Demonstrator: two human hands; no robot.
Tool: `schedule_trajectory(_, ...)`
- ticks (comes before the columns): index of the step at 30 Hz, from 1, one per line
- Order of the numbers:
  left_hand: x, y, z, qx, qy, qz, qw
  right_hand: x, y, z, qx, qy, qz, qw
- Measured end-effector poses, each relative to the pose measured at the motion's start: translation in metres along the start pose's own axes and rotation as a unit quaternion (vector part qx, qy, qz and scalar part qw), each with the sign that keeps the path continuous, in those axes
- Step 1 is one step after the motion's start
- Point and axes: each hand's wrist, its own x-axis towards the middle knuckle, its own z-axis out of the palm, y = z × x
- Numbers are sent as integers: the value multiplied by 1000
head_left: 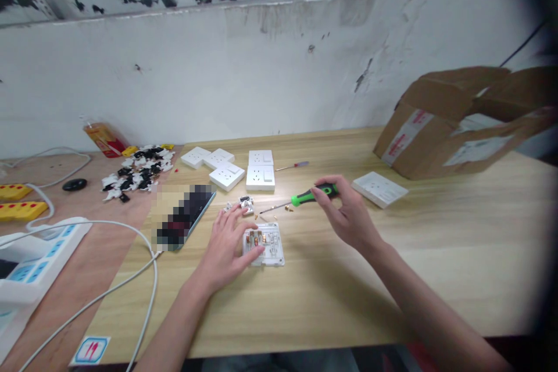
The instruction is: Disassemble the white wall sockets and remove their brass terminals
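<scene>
A white wall socket (267,244) lies face down on the wooden table (392,267), its inner metal contacts showing. My left hand (226,244) rests flat beside it, thumb on its near edge, fingers spread toward a small white part (246,204). My right hand (344,209) is closed on the handle of a green and black screwdriver (305,197). The screwdriver's tip points left, just above the table beyond the socket. A few small brass screws (288,208) lie near the tip.
Several white socket plates (244,171) and a small red screwdriver (293,165) lie further back. One more plate (379,188) sits right, by a cardboard box (462,122). A phone (185,218), a pile of small parts (137,171), cables and power strips (39,250) are left.
</scene>
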Motion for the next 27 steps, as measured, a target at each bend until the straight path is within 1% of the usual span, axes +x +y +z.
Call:
schedule_trajectory(3,1,-5,1,14,57,-31,998,2,-2,7,1,-13,-8,1000)
schedule_trajectory(5,1,-8,3,30,96,-54,993,2,-3,6,1,-4,-17,1000)
schedule_trajectory(7,1,-10,4,41,117,-64,990,1,-7,2,6,10,-25,1000)
schedule_trajectory(13,1,-7,6,38,116,-56,991,-4,-24,-6,31,44,-42,998)
schedule_trajectory(17,2,-9,6,35,134,-43,989,-7,-31,-6,37,53,-44,997)
schedule_trajectory(21,2,-10,5,37,141,-36,989,-10,-29,-6,50,54,-32,997)
schedule_trajectory(27,2,-6,3,28,129,-31,991,-13,-24,-6,58,50,-25,997)
